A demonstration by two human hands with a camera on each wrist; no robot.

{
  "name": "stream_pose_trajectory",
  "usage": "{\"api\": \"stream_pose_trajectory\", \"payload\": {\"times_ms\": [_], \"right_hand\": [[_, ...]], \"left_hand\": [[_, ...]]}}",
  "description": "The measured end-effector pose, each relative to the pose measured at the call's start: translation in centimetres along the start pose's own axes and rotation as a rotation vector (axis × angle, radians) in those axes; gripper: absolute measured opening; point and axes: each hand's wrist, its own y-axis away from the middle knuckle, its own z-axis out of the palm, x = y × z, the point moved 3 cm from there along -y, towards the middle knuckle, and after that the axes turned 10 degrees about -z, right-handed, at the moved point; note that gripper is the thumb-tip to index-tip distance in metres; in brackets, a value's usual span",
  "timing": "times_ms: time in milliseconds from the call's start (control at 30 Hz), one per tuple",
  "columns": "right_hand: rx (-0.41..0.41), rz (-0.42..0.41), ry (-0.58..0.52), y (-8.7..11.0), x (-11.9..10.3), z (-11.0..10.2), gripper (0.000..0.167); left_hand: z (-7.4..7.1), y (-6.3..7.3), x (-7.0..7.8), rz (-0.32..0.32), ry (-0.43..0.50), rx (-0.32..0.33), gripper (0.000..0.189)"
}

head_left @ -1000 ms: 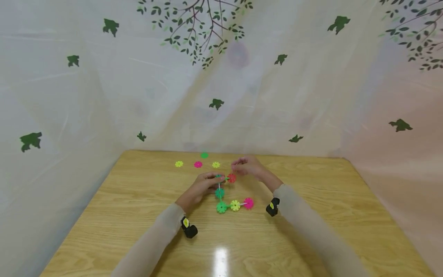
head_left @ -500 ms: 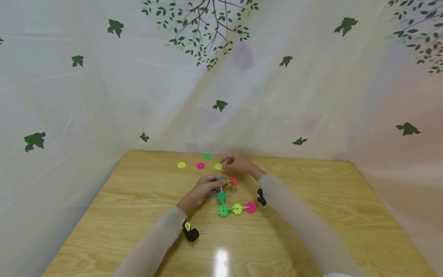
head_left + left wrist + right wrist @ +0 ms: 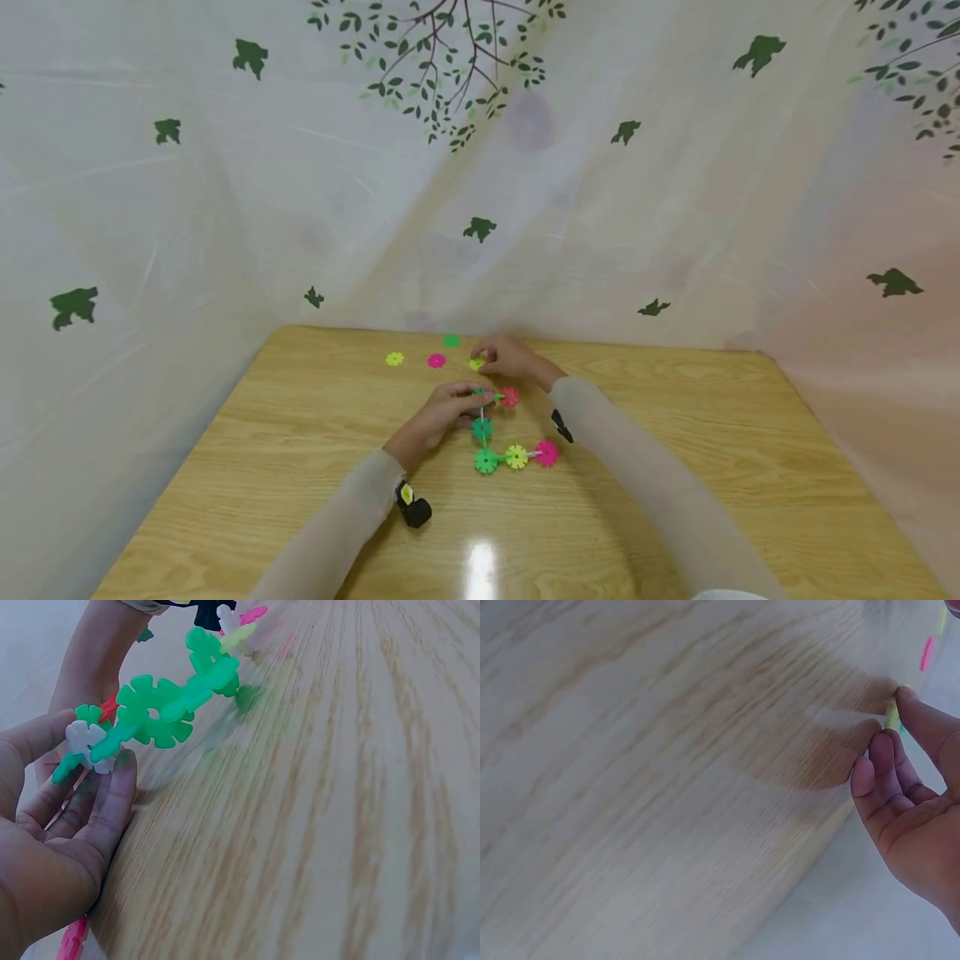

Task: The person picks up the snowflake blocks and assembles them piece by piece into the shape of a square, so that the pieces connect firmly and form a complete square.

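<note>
My left hand (image 3: 441,413) pinches the upper corner of a chain of interlocking snowflake discs (image 3: 486,461). In the left wrist view, thumb and fingers close on a white disc (image 3: 82,739) joined to green discs (image 3: 156,711). The chain runs toward me, then turns right through a yellow disc (image 3: 517,457) to a pink one (image 3: 547,453). A red disc (image 3: 510,397) sticks out to the right by the left fingertips. At the table's far side my right hand (image 3: 512,357) has thumb and forefinger on opposite edges of a loose yellow snowflake disc (image 3: 892,714), low over the wood.
Left of the right hand lie a loose pink disc (image 3: 437,361), a green disc (image 3: 452,341) and another yellow disc (image 3: 394,359). The wooden table (image 3: 247,467) ends at a printed cloth backdrop (image 3: 360,208).
My right hand has moved left from beside the red disc to the loose yellow disc and taken its edges between thumb and forefinger. The left hand keeps its grip on the chain.
</note>
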Motion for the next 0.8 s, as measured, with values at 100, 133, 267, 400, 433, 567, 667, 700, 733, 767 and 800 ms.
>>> {"api": "stream_pose_trajectory", "payload": {"times_ms": [100, 133, 267, 400, 433, 567, 667, 700, 733, 767, 800], "right_hand": [[0.003, -0.004, 0.011, 0.1, 0.1, 0.0, 0.025], [0.006, -0.001, 0.015, 0.2, 0.2, -0.1, 0.023], [0.011, 0.014, 0.022, 0.4, 0.5, -0.1, 0.019], [0.016, 0.020, 0.017, 0.8, 0.7, -0.2, 0.020], [0.021, 0.016, 0.011, 1.0, 0.7, -0.3, 0.020], [0.042, 0.028, -0.026, 1.4, 0.7, -0.4, 0.022], [0.061, 0.051, -0.057, 1.9, 0.6, -0.4, 0.023], [0.069, 0.053, -0.068, 2.0, 0.7, -0.5, 0.023], [0.077, 0.051, -0.082, 2.2, 0.8, -0.6, 0.023], [0.091, 0.025, -0.098, 1.9, 2.7, -0.1, 0.025], [0.101, 0.016, -0.118, 2.1, 2.8, -0.1, 0.025]], "left_hand": [[0.1, 0.0, 0.0, -0.005, -0.001, -0.004, 0.027], [0.1, 0.0, 0.0, -0.006, -0.003, -0.004, 0.027], [0.1, -0.1, -0.2, -0.006, -0.019, 0.000, 0.029], [0.2, -0.1, -0.1, -0.007, -0.033, 0.002, 0.029], [0.2, -0.1, -0.1, -0.006, -0.035, 0.002, 0.029], [0.3, 0.0, 0.0, -0.003, -0.048, 0.004, 0.029], [0.4, 0.0, 0.1, -0.004, -0.055, 0.006, 0.028], [0.5, 0.1, 0.2, -0.010, -0.056, 0.013, 0.027], [0.5, 0.1, 0.2, -0.013, -0.060, 0.019, 0.027], [0.5, 0.1, 0.2, -0.014, -0.065, 0.029, 0.027], [0.5, 0.2, 0.3, -0.014, -0.068, 0.038, 0.027]]}}
